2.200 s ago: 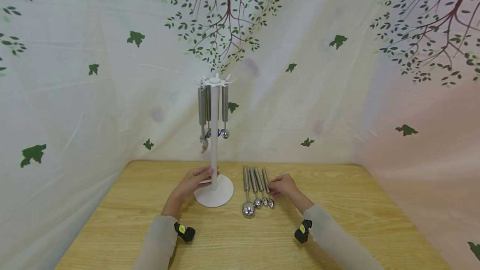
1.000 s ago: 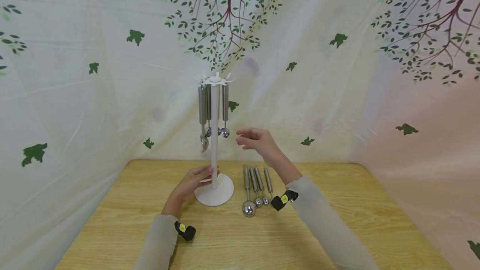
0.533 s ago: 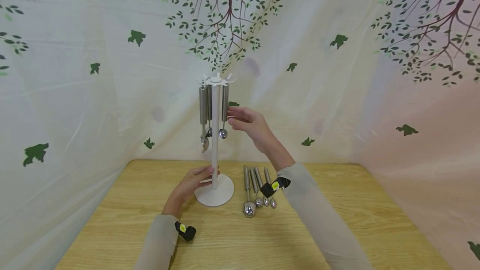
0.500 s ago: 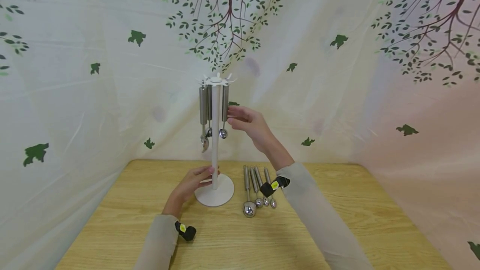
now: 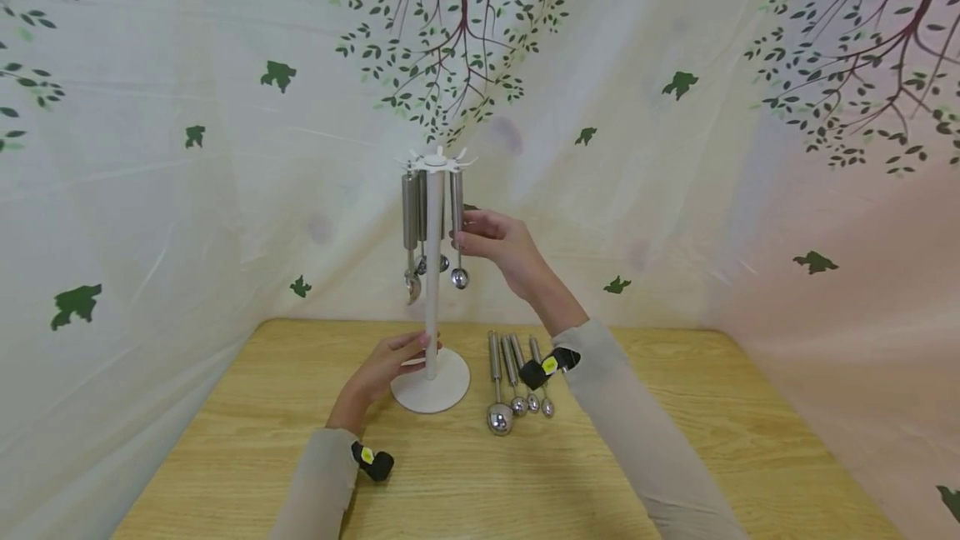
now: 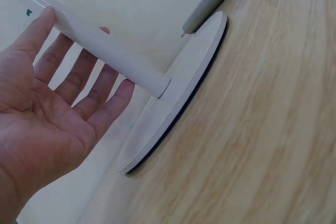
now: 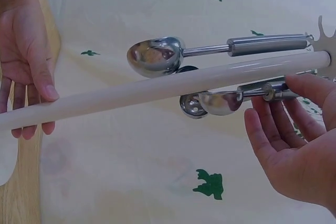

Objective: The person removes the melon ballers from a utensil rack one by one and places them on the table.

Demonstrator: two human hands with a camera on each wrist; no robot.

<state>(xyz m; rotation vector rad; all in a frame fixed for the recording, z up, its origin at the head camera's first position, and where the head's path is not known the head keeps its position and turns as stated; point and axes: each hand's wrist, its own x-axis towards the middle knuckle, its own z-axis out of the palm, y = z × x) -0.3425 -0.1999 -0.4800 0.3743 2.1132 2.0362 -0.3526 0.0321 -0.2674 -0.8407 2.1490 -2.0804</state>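
A white stand [image 5: 432, 290] with a round base and a star-shaped hook top stands upright on the table. My left hand [image 5: 384, 367] holds its pole low down, the thumb on one side and the fingers [image 6: 97, 95] behind it in the left wrist view. Several metal scoops hang from the hooks. Up near them, my right hand [image 5: 506, 244] pinches the handle of one hanging scoop [image 7: 221, 103] between thumb and fingers. A larger scoop [image 7: 156, 56] hangs across the pole in the right wrist view, and part of another is hidden behind the pole.
On the wooden table [image 5: 420, 482], several more metal scoops lie side by side right of the base, the biggest scoop [image 5: 499, 419] at their left. Pale cloth [image 5: 675, 190] printed with branches and leaves hangs around the table.
My right hand has risen from beside the lying scoops to the stand and taken hold of a hanging scoop, which has shifted slightly right. My left hand has stayed on the pole.
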